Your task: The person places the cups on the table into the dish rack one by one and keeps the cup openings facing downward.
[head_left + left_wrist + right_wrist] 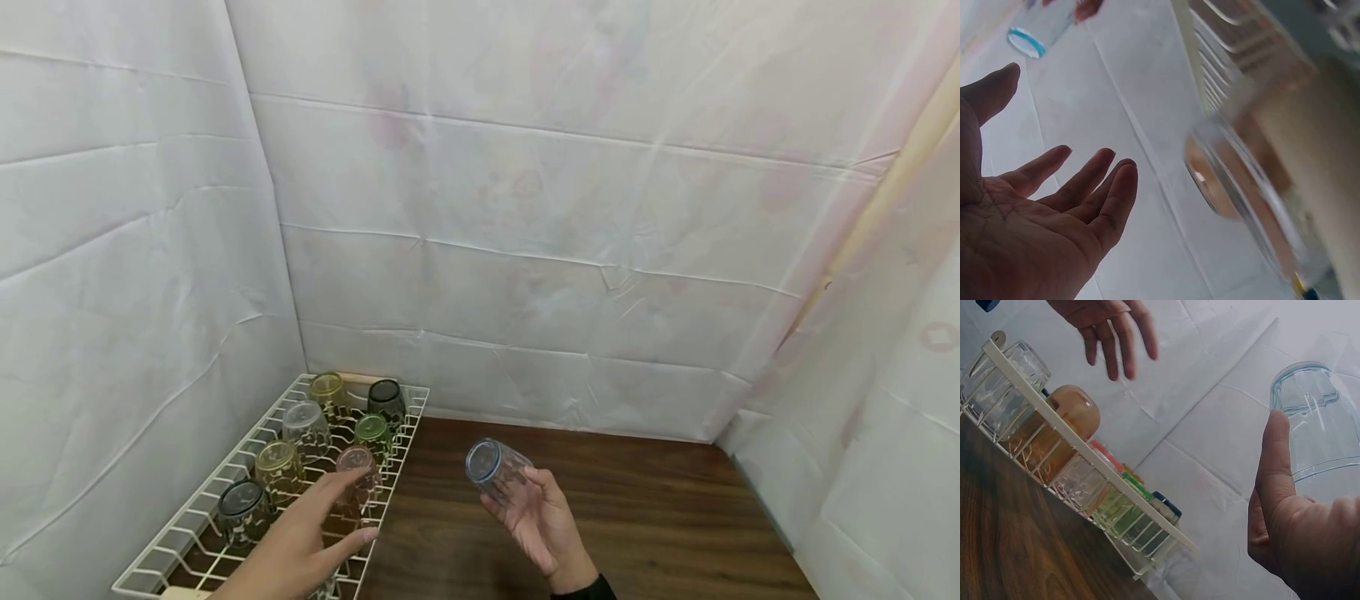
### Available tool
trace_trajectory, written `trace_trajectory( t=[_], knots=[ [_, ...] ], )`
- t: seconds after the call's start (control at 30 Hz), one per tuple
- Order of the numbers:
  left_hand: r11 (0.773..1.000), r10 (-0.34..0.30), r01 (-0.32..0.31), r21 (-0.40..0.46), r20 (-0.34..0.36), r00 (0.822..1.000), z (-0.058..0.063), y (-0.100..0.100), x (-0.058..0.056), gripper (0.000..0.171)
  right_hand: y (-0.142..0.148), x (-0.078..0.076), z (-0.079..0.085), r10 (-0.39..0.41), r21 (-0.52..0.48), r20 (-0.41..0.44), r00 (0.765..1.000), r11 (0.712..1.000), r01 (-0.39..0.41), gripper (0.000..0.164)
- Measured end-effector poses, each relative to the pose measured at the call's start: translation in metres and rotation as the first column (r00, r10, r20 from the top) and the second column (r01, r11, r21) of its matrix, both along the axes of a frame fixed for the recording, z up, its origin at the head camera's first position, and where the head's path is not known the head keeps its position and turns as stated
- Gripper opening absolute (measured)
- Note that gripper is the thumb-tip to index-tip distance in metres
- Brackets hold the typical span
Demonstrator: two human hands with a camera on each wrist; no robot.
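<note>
A clear, blue-tinted drinking glass [501, 468] is held tilted in my right hand [546, 525], over the dark wooden table. In the right wrist view the thumb [1275, 450] lies along the side of the glass. My left hand [300, 537] hovers over the near part of a white wire rack [1036, 399], thumb and fingers spread and holding nothing. Beside it in the head view is a pink glass [356, 460], partly covered by the fingers. An amber glass [1075, 415] in the rack shows in the right wrist view.
Several glasses stand in two rows on the rack: a dark one [243, 504], yellow ones [277, 462], a clear one [305, 421], a green one [372, 432] and another dark one [386, 396]. White sheeting [525, 292] walls the wooden table [645, 517] at the back and sides.
</note>
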State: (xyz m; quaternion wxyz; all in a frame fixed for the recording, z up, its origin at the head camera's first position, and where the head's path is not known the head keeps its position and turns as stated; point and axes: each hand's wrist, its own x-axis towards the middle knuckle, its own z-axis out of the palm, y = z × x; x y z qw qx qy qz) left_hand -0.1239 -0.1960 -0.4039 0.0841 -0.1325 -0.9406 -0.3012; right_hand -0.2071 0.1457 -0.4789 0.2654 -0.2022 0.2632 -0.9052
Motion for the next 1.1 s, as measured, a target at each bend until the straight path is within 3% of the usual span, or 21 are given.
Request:
trace_trajectory(
  t=[0.17,0.37,0.57,0.73,0.97,1.1],
  knots=[
    [0.995,-0.073,0.066,-0.071,-0.098,0.993,0.005,0.028,-0.008,0.071,-0.001,-0.001,-0.001,0.007,-0.004,0.013,1.0,1.0,-0.007,0.041],
    [0.979,-0.197,0.187,-0.077,-0.166,0.966,0.015,0.063,-0.026,0.072,0.0,0.0,-0.001,0.01,-0.021,-0.012,1.0,1.0,-0.01,0.044],
    [0.962,-0.272,0.272,-0.022,-0.15,0.951,0.02,0.098,-0.045,0.081,-0.001,0.003,-0.001,-0.009,0.003,-0.01,1.0,1.0,0.009,0.042],
    [0.943,-0.328,0.333,0.03,-0.113,0.938,0.024,0.115,-0.054,0.078,-0.004,0.006,0.0,-0.012,0.004,-0.001,1.0,1.0,0.012,0.044],
    [0.941,-0.326,0.332,0.068,-0.082,0.942,0.019,0.125,-0.059,0.073,-0.008,0.008,0.003,0.002,-0.036,0.006,1.0,0.999,-0.002,0.044],
    [0.932,-0.335,0.345,0.11,-0.099,0.937,0.015,0.127,-0.061,0.071,-0.008,0.008,0.002,0.003,-0.044,0.009,1.0,0.999,-0.003,0.043]
  ],
)
